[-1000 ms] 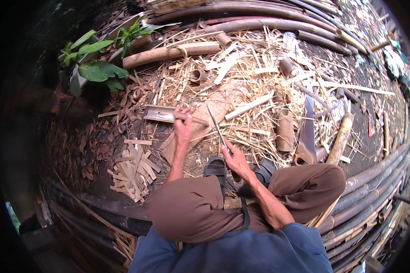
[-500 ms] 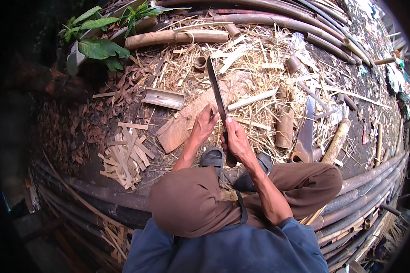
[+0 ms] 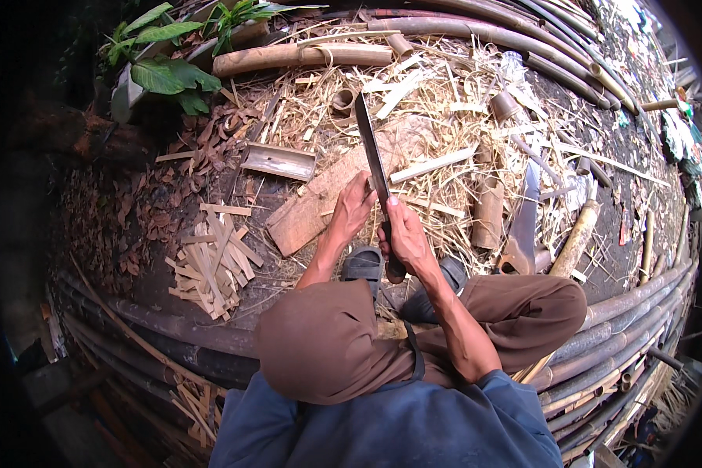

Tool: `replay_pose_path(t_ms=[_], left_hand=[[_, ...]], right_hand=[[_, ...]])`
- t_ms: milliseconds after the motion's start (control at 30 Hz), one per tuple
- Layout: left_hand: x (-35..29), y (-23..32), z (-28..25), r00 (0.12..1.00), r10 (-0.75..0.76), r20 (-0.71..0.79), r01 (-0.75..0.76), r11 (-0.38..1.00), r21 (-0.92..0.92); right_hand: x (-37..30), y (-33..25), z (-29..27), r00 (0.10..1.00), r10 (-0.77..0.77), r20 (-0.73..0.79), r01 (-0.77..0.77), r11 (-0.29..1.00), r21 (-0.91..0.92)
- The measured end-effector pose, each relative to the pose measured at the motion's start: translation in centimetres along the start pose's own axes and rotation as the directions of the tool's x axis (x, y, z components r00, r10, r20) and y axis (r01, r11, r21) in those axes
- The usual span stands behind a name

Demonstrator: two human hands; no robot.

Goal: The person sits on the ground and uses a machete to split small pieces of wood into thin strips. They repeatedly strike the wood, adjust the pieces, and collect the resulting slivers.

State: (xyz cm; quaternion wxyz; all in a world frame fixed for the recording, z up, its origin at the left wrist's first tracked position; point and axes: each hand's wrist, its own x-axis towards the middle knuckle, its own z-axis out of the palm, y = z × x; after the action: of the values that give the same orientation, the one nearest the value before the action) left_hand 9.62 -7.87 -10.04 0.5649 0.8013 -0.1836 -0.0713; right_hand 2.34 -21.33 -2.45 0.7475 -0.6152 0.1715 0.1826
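Knife (image 3: 373,152): centre of the clock in my remote view, raised above the plank (image 3: 296,226); blade pointing just short of twelve, handle toward six.
Right hand (image 3: 407,234): wrapped firmly around the handle, thumb laid along it toward the blade; forearm entering from five.
Left hand (image 3: 354,207): raised beside the blade, fingers curled, tips at or just beside the metal; I cannot tell whether they pinch a piece. Forearm entering from seven.
Strips (image 3: 214,265): loose heap at eight; I judge these the finished share, cut and laid aside.
Remaining: a half-tube (image 3: 279,161) between nine and ten and a whole tube (image 3: 487,214) between three and four; I judge neither reduced to strips, and cannot say how much more is left.
Saw (image 3: 527,204): lying just past three, beyond the whole tube, untouched.
Shavings (image 3: 444,86): strewn from twelve to three, suggesting much cutting done.
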Motion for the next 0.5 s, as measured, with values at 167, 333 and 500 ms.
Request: replay_pose_path(t_ms=[167, 333, 500], left_hand=[[0.0, 0.5, 0.3, 1.000, -0.019, -0.010, 0.019, 0.999, -0.029], [0.0, 0.3, 0.1, 0.999, 0.032, -0.017, -0.032, 0.999, 0.003], [0.3, 0.6, -0.2, 0.999, 0.039, -0.001, -0.039, 0.999, 0.010]], right_hand=[[0.0, 0.3, -0.2, 1.000, 0.000, -0.012, 0.000, 1.000, -0.003], [-0.1, -0.1, 0.2, 0.999, -0.041, -0.016, 0.040, 0.998, -0.039], [0.6, 1.0, 0.0, 0.974, -0.221, -0.050, 0.196, 0.932, -0.305]])
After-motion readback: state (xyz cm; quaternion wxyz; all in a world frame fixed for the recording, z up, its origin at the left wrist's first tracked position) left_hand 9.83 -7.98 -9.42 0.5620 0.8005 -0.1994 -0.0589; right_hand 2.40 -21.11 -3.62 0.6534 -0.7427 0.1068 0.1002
